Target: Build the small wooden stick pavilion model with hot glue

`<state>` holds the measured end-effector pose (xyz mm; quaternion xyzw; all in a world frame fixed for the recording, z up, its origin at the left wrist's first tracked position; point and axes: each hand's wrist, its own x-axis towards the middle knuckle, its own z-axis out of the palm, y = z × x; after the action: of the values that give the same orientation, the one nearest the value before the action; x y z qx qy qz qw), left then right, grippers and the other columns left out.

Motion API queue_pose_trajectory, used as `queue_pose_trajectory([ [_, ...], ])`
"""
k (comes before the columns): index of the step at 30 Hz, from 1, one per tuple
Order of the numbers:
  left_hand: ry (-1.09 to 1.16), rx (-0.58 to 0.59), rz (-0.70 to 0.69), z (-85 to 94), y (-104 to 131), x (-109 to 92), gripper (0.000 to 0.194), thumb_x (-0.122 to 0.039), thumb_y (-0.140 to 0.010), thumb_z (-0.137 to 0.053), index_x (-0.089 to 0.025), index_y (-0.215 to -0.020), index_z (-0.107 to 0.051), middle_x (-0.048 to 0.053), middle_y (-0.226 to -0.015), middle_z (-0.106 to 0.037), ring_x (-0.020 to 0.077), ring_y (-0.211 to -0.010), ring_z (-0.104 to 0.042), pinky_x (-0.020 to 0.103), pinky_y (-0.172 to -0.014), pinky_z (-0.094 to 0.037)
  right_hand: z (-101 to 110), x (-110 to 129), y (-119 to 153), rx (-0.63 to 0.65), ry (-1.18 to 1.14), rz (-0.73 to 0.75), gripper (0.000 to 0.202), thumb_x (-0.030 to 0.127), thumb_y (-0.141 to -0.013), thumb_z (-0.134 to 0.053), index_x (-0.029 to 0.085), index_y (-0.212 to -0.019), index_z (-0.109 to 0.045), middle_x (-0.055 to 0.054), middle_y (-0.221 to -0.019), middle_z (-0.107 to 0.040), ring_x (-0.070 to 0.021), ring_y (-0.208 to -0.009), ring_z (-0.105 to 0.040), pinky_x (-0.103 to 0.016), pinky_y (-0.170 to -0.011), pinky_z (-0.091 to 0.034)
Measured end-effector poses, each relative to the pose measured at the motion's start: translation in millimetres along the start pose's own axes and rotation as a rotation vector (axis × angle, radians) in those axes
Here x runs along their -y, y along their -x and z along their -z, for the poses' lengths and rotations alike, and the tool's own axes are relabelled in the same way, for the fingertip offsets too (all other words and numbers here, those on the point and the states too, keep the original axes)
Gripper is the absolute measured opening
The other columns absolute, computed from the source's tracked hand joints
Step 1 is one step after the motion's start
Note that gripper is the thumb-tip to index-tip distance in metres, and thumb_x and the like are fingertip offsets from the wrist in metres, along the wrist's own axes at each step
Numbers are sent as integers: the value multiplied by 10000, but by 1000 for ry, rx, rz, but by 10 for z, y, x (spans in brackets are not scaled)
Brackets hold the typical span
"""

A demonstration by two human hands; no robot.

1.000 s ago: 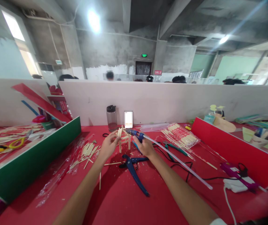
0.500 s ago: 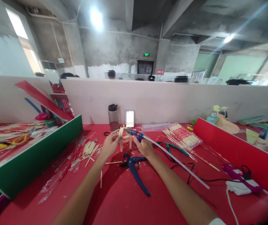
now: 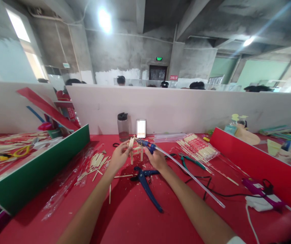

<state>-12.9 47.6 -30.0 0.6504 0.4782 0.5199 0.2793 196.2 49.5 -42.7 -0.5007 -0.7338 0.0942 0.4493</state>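
Observation:
My left hand [image 3: 121, 152] is closed on the left side of a small frame of wooden sticks [image 3: 141, 155], which stands upright on the red table. My right hand [image 3: 156, 158] grips a blue glue gun [image 3: 147, 145], its nozzle pointing left at the top of the stick frame. Whether the nozzle touches the wood I cannot tell. From the back of the gun a long clear glue stick [image 3: 191, 176] runs down to the right. Just below my hands lies a blue cutter [image 3: 145, 184] with its handles spread.
Loose short sticks [image 3: 98, 164] lie left of my hands. Green-handled pliers [image 3: 193, 162] and bagged sticks [image 3: 198, 147] are to the right. A bottle [image 3: 123, 127] and a lit phone [image 3: 141, 128] stand behind. Green [image 3: 41, 169] and red [image 3: 257, 166] dividers flank the space; black cable trails right.
The tail of the glue stick has shifted slightly left and down with a small tilt of the glue gun. My left hand and the stick frame hold almost still.

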Motion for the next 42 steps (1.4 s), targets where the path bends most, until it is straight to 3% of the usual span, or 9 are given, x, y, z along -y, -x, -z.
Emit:
queue_pose_trajectory([
  [6,7,4,23,6,-2,19,437,-570,-823,-588,-156,-790,-722,139,-1447,-494,311,-1065,-650,383,-746,-591,87,88,34,-57,-86,83,364,536,-939,-455,209,-918,-615,-40,-856,-675,-215,-813,-644,-295,-756,-475],
  [16,4,5,20,5,11,-28,439,-568,-821,-585,-154,-776,-724,147,-1431,-505,331,-1109,-629,387,-743,-595,-12,-82,-12,-71,-80,91,342,509,-948,-441,217,-945,-619,-59,-911,-667,-243,-895,-641,-332,-824,-476],
  [26,-18,14,3,15,0,-19,417,-550,-836,-577,-163,-795,-726,141,-1425,-514,338,-1189,-583,385,-780,-587,14,-55,-20,-125,-187,97,313,491,-937,-473,214,-968,-616,-54,-902,-677,-234,-881,-643,-323,-809,-486],
  [33,18,11,36,5,11,-53,443,-579,-814,-587,-156,-779,-714,141,-1453,-485,319,-1073,-645,392,-751,-594,8,-68,-19,-77,-209,57,339,501,-935,-465,212,-964,-640,-48,-881,-690,-237,-865,-659,-324,-800,-492],
  [42,12,13,19,8,17,-96,470,-603,-803,-586,-154,-762,-718,150,-1433,-504,339,-1136,-612,387,-743,-596,32,-18,-21,-49,-200,56,326,480,-939,-467,213,-999,-645,-63,-959,-690,-243,-956,-645,-334,-868,-481],
])
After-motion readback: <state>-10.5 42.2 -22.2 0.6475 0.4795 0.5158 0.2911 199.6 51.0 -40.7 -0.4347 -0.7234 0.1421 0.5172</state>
